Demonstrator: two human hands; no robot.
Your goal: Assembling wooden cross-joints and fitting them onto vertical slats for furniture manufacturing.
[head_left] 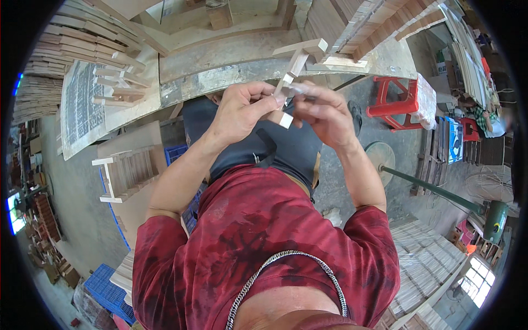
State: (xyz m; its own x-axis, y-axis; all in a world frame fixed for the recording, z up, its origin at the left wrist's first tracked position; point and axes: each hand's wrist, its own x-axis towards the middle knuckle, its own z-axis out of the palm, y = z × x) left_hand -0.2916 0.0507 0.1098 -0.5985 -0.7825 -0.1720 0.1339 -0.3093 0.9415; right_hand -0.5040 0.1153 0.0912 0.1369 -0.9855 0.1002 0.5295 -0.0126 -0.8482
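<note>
Head view, both hands' fingers clamped on pale wooden frame piece (295,65), left hand (242,110), right hand (324,113), red stool (393,102) right.

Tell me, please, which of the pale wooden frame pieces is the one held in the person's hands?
It is the T-shaped wooden piece, gripped by the left hand and right hand. The ladder-like frame and the stacked frames lie untouched.

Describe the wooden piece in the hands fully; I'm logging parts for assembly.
The wooden piece is pale, bare wood: a slim strip with a short crossbar at its far end, forming a T, and a small block at its near end. It tilts up and away over the workbench. The left hand and right hand pinch its lower part.
</note>
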